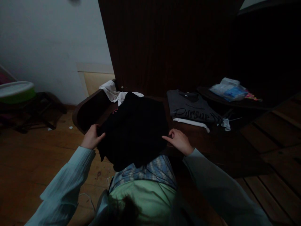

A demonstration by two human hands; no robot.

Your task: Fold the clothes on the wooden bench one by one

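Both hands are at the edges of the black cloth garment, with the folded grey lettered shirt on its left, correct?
Not quite: the folded grey lettered shirt lies to the right of the black cloth garment, as the head view shows.

The left arm (68, 180) and right arm (216, 183) reach forward, 2 hands well apart. Near the bench's (81, 114) left front corner, the left hand (91, 138) pinches, thumb inward; over the front edge, the right hand (179, 141) has curled fingers (173, 133), thumb pointing left, its grip unclear.

"Pursue" on gray shirt (191, 107)
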